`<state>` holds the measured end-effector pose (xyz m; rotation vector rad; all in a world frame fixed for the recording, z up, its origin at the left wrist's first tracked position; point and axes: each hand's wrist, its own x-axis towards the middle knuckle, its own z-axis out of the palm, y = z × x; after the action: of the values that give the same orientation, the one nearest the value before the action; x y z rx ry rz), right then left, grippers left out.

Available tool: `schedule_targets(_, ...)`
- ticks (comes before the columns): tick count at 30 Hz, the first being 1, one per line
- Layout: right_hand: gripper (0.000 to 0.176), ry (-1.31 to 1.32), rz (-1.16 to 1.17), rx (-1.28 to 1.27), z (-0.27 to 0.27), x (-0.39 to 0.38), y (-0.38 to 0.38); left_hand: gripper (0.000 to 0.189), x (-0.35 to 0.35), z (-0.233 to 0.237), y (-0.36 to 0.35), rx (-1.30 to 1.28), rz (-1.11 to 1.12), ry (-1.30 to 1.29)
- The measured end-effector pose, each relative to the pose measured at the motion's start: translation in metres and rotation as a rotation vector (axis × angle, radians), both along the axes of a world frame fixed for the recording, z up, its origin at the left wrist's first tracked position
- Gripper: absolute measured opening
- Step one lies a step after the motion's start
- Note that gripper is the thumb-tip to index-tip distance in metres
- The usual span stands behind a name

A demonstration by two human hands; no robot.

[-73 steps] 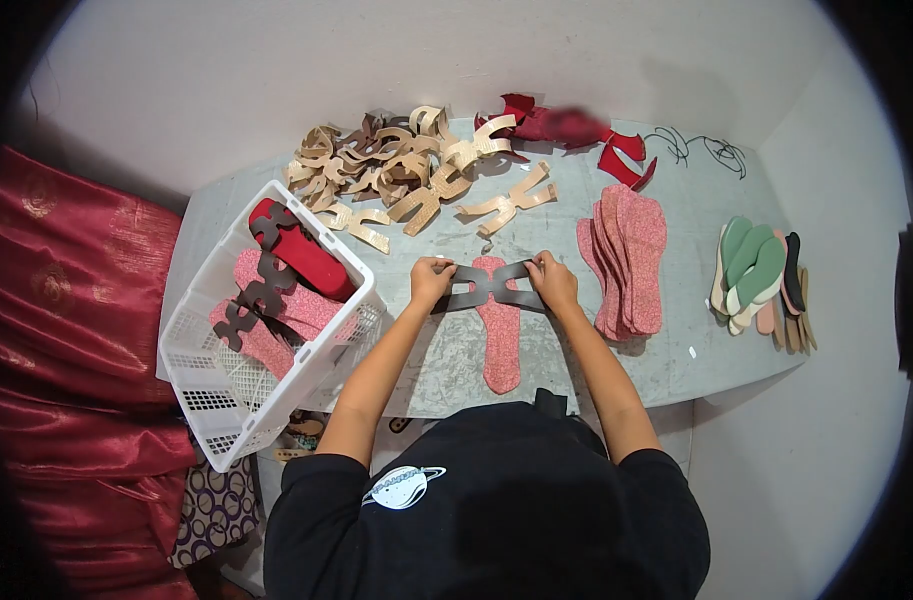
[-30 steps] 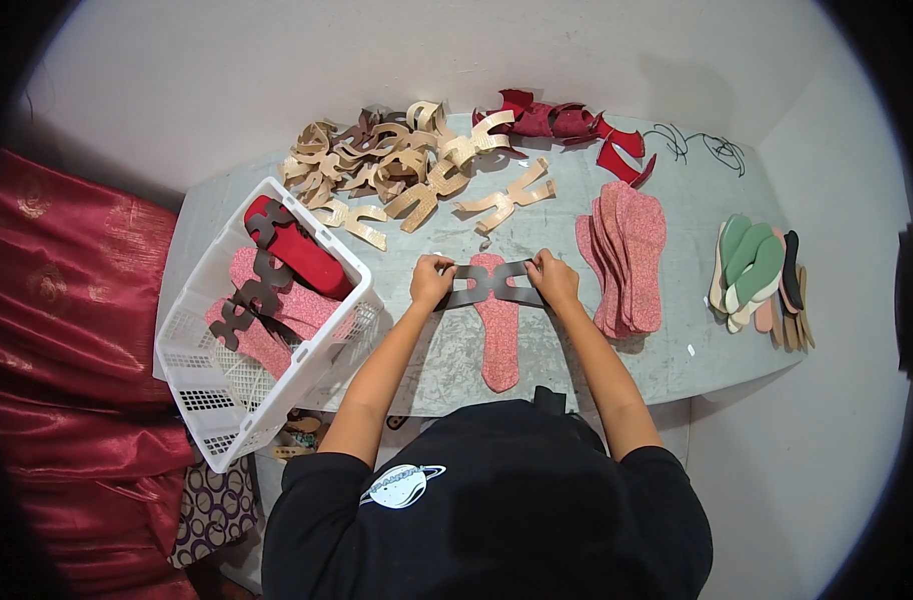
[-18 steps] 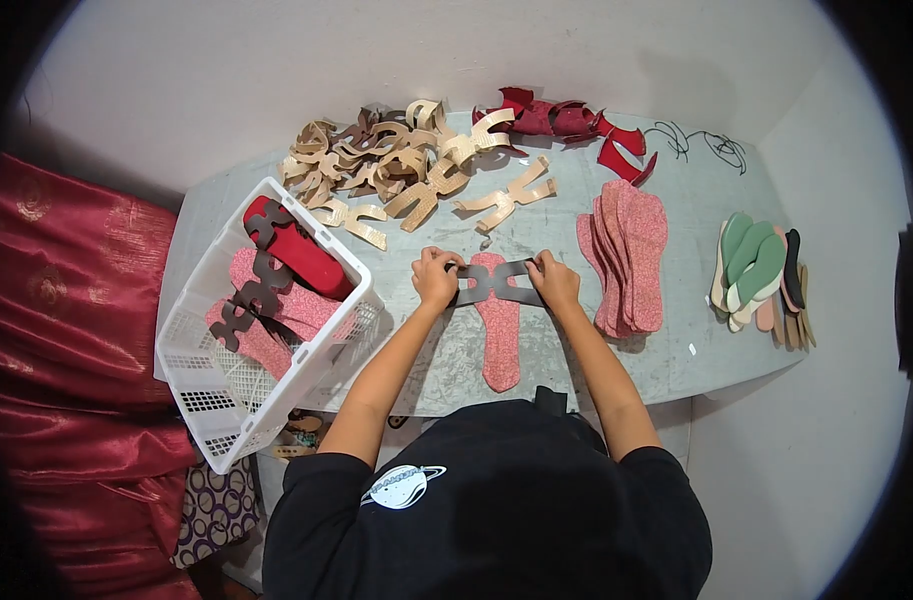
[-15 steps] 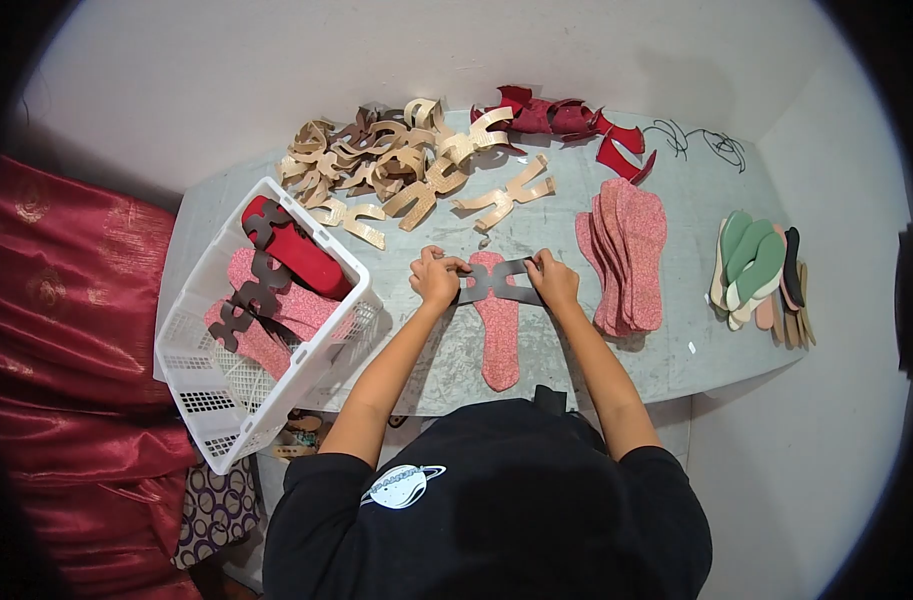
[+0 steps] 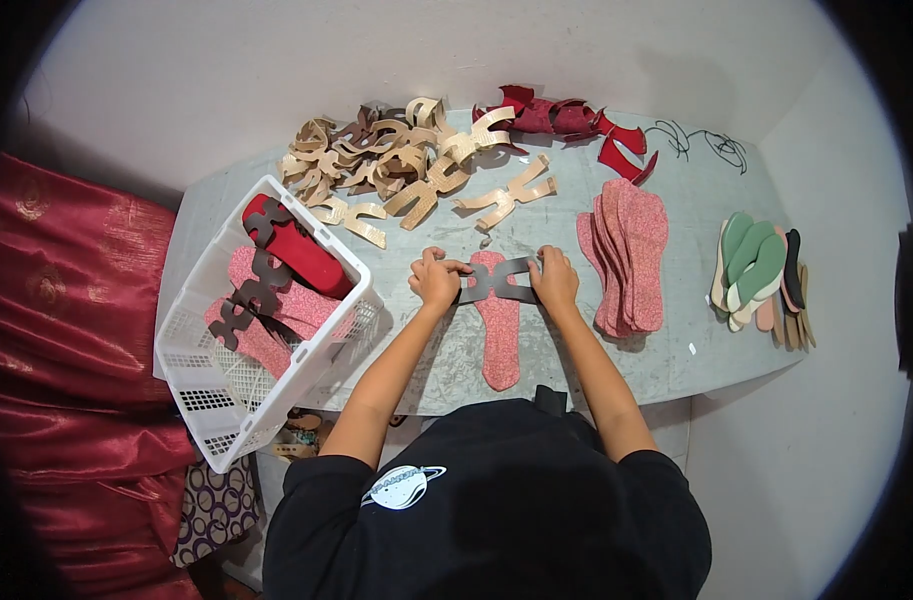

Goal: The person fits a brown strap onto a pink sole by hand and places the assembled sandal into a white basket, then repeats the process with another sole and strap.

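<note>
A pink speckled insole (image 5: 499, 345) lies on the table with its wide end away from me. Across that wide end is a dark grey X-shaped sandal strap (image 5: 495, 281). My left hand (image 5: 438, 279) has its fingers closed on the strap's left ends. At the right ends, my right hand (image 5: 555, 282) has its fingers bent over the strap; part of its grip is hidden. A stack of similar pink insoles (image 5: 631, 260) sits to the right of my right hand.
A white plastic basket (image 5: 306, 375) at the left holds pink and red soles with dark straps. Behind my hands lie a heap of beige straps (image 5: 406, 165) and red pieces (image 5: 566, 120). Green, cream and dark insoles (image 5: 756, 260) rest at the table's right end, below black cords (image 5: 721, 148).
My right hand has shifted slightly, and its fingers lie further over the strap's right ends. My left hand, the strap and the insole look nearly the same.
</note>
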<state>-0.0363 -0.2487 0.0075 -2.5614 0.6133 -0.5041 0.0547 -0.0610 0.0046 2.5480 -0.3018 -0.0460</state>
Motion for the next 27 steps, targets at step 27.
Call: schedule_targets(27,0.041,0.083,0.328,-0.184,-0.022,-0.010,0.042,0.015,-0.015,0.003,0.004,-0.027,-0.136,-0.232)
